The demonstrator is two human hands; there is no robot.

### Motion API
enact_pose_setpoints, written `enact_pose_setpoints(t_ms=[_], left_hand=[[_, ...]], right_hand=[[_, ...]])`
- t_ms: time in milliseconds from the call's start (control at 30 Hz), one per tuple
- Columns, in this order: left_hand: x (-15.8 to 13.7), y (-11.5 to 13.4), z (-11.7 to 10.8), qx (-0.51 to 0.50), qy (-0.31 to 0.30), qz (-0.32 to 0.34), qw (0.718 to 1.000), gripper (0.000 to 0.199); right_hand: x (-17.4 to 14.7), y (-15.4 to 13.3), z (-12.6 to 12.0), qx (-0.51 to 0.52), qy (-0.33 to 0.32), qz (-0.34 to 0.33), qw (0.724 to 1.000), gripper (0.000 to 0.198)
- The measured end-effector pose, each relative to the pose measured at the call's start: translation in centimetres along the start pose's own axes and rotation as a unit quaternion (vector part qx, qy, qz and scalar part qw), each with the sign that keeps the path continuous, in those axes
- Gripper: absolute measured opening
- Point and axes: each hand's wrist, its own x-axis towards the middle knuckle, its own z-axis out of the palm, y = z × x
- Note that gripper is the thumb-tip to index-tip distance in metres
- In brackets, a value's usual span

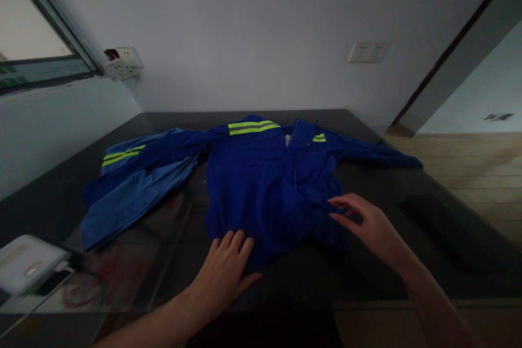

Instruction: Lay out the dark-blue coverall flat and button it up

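A dark blue work jacket (253,179) with yellow-green reflective stripes lies spread on a dark table, collar toward the wall and sleeves out to both sides. My left hand (230,261) rests on its lower left edge, fingers spread out flat over the cloth. To the right, my right hand (362,217) hovers at the jacket's lower right side, thumb and fingers apart, nothing visible between them. The jacket's left sleeve lies across a lighter blue folded garment (134,201), which also bears a yellow-green stripe.
A white device (30,263) with a cable stands at the table's near left corner. On the right lies a flat black object (452,231). The dark table (379,190) meets a wall with sockets (369,51) at the back. Beyond its right edge is a wooden floor (481,174).
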Motion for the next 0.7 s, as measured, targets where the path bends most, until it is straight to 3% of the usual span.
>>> enact_pose_setpoints(t_ms=[67, 167, 333, 433, 567, 633, 700], left_hand=[[0.2, -0.2, 0.8, 0.005, 0.008, -0.023, 1.000, 0.053], [0.7, -1.0, 1.2, 0.017, 0.026, -0.039, 0.999, 0.044], [0.0, -2.9, 1.1, 0.021, 0.037, 0.005, 0.999, 0.035], [-0.9, -3.4, 1.1, 0.016, 0.034, 0.027, 0.999, 0.046], [-0.8, -4.2, 1.5, 0.031, 0.031, -0.039, 0.998, 0.046], [-0.3, -5.4, 1.4, 0.026, 0.057, -0.062, 0.996, 0.039], [0.1, -7.2, 0.8, 0.012, 0.120, -0.073, 0.990, 0.030]], right_hand=[[-3.0, 0.8, 0.8, -0.048, 0.028, 0.021, 0.998, 0.036], [-5.7, 1.5, 3.1, -0.107, 0.035, 0.048, 0.992, 0.043], [-5.5, 1.0, 5.8, -0.160, 0.072, 0.071, 0.982, 0.037], [-4.4, 0.5, 5.9, -0.170, 0.067, 0.073, 0.980, 0.041], [-3.9, 0.8, 5.0, -0.144, 0.097, 0.080, 0.982, 0.036], [-3.9, 1.1, 4.2, -0.115, 0.139, 0.077, 0.981, 0.031], [-3.9, 1.4, 3.1, -0.090, 0.187, 0.074, 0.976, 0.028]])
